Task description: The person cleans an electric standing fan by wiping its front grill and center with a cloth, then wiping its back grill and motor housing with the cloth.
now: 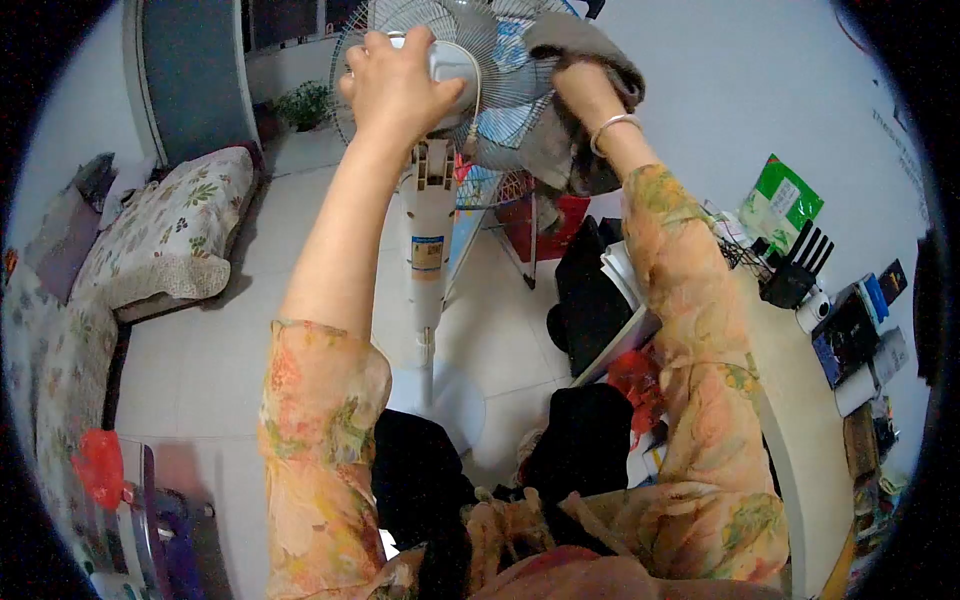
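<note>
A white pedestal fan [428,205] stands upright in front of me, its wire cage reaching the top of the head view. My left hand [395,90] grips the white motor housing [462,68] at the back of the fan head, fingers over its top and thumb along the right side. At the cage's right side, my right hand [588,92] is closed on a grey-brown cloth [590,45]. Part of the cloth lies over the hand and part hangs below it against the cage. Its fingertips are hidden by the cloth.
A sofa with a leaf-patterned cover [185,215] runs along the left. On the right, a long pale table [800,400] carries a black router [797,268] and a green packet [783,200]. A black bag-like object [590,300] and a red bag [637,385] are beside the table.
</note>
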`<state>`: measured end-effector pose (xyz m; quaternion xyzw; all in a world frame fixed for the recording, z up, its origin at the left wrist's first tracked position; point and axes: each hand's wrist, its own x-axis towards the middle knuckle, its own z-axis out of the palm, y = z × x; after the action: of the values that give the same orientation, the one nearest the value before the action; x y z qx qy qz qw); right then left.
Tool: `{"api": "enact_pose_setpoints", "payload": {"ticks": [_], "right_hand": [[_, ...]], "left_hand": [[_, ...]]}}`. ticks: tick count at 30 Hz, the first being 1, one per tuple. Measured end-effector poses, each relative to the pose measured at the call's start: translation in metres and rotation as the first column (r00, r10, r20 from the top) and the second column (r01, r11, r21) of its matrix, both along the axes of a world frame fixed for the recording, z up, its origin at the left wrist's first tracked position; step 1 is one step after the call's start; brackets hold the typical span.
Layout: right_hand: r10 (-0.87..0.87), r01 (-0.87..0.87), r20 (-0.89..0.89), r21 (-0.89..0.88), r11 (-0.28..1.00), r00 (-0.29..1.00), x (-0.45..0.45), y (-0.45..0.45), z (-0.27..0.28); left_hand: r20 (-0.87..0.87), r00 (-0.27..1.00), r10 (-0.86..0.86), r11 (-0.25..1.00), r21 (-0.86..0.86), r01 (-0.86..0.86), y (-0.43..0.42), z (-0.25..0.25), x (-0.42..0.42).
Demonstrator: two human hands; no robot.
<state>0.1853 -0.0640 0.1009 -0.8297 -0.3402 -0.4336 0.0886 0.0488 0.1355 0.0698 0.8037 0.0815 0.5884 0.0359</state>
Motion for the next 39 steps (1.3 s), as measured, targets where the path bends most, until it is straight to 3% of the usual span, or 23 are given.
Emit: {"api": "enact_pose_setpoints", "payload": {"ticks": [1, 2, 5, 6, 9, 11, 13, 15, 16, 17, 19, 21, 22, 23, 25, 27, 28, 29, 31, 34, 36, 38, 39], "right_hand": [[0.013, -0.004, -0.039, 0.220, 0.976, 0.999, -0.003, -0.001, 0.005], [-0.049, 0.064, -0.082, 0.191, 0.980, 0.995, -0.011, 0.002, 0.002], [-0.105, 0.124, 0.095, -0.231, 0.965, 0.990, -0.025, 0.004, -0.035], [-0.025, 0.068, 0.152, -0.289, 0.955, 0.988, -0.021, 0.002, -0.042], [-0.127, 0.158, 0.119, -0.300, 0.941, 0.985, -0.023, -0.012, -0.021], [-0.148, 0.149, 0.050, -0.016, 0.989, 0.988, -0.015, -0.015, -0.008], [-0.161, 0.157, 0.028, 0.104, 0.982, 0.987, -0.008, -0.016, -0.014], [-0.248, 0.247, 0.016, -0.182, 0.952, 0.969, -0.021, -0.014, -0.036], [-0.269, 0.262, 0.040, -0.410, 0.874, 0.962, -0.035, -0.018, -0.046], [0.245, -0.069, 0.492, -0.348, 0.935, 0.835, -0.006, -0.029, -0.066], [0.405, -0.303, 0.500, -0.275, 0.912, 0.765, -0.011, -0.032, -0.061], [0.086, -0.023, 0.324, -0.194, 0.981, 0.942, -0.006, -0.039, -0.053], [-0.256, 0.239, -0.047, -0.226, 0.944, 0.966, -0.011, -0.040, -0.040], [-0.195, 0.195, -0.026, 0.013, 0.981, 0.981, -0.005, -0.039, -0.036], [-0.219, 0.220, -0.026, 0.031, 0.975, 0.975, -0.003, -0.042, -0.051], [-0.315, 0.252, -0.168, -0.314, 0.915, 0.934, -0.023, -0.043, -0.071], [0.010, 0.041, 0.392, -0.121, 0.992, 0.920, -0.011, -0.047, -0.098], [0.124, -0.106, 0.264, -0.081, 0.991, 0.956, -0.014, -0.045, -0.110], [0.328, -0.303, 0.305, -0.129, 0.944, 0.894, -0.017, -0.055, -0.119], [0.264, -0.234, 0.266, -0.140, 0.962, 0.927, -0.006, -0.066, -0.117], [-0.026, 0.019, -0.039, -0.177, 0.984, 0.999, -0.024, -0.059, -0.099], [-0.261, 0.194, -0.285, -0.244, 0.950, 0.922, -0.015, -0.053, -0.102], [-0.162, 0.136, -0.149, -0.169, 0.976, 0.975, -0.009, -0.051, -0.117]], "left_hand": [[-0.006, 1.000, -0.001, 1.000, -0.013, 0.001, -0.002, 0.000, -0.001], [-0.010, 1.000, -0.003, 1.000, -0.024, 0.002, -0.004, 0.001, -0.001], [0.003, 1.000, 0.014, 1.000, -0.018, -0.014, -0.006, 0.000, 0.001], [0.014, 1.000, 0.026, 1.000, -0.011, -0.025, -0.007, 0.000, 0.002], [0.013, 1.000, -0.012, 1.000, -0.028, 0.013, -0.004, -0.001, 0.001], [0.007, 0.999, -0.037, 0.999, -0.027, 0.038, -0.003, 0.001, -0.002], [0.009, 0.999, -0.043, 0.999, -0.025, 0.043, -0.004, 0.001, -0.002], [0.020, 1.000, -0.024, 1.000, -0.012, 0.024, -0.006, 0.001, 0.001], [0.017, 1.000, -0.023, 1.000, -0.011, 0.023, -0.005, 0.001, 0.001], [0.014, 1.000, -0.022, 1.000, -0.011, 0.023, -0.005, 0.000, 0.000], [0.005, 1.000, -0.014, 1.000, -0.012, 0.014, -0.006, 0.000, 0.000], [-0.013, 1.000, 0.005, 1.000, -0.019, -0.005, -0.004, -0.001, -0.001], [-0.020, 1.000, 0.004, 1.000, -0.021, -0.005, -0.002, -0.001, -0.001], [-0.028, 1.000, 0.003, 1.000, -0.024, -0.004, -0.002, 0.000, -0.001], [-0.036, 0.999, 0.007, 1.000, -0.019, -0.008, -0.002, 0.001, 0.000], [-0.040, 0.999, 0.019, 1.000, -0.010, -0.020, -0.003, 0.002, 0.001], [-0.043, 0.999, 0.027, 1.000, -0.011, -0.027, -0.003, 0.001, 0.000], [-0.048, 0.998, 0.033, 0.999, -0.014, -0.034, -0.003, 0.001, 0.000], [-0.051, 0.998, 0.035, 0.999, -0.024, -0.036, -0.006, 0.001, 0.000], [-0.053, 0.998, 0.019, 0.999, -0.035, -0.021, -0.003, 0.001, -0.002], [-0.062, 0.998, 0.002, 0.999, -0.039, -0.004, 0.000, 0.001, -0.004], [-0.061, 0.998, 0.012, 0.999, -0.030, -0.014, 0.003, 0.001, -0.001], [-0.060, 0.998, 0.015, 0.999, -0.027, -0.017, 0.004, 0.000, 0.001]]}}
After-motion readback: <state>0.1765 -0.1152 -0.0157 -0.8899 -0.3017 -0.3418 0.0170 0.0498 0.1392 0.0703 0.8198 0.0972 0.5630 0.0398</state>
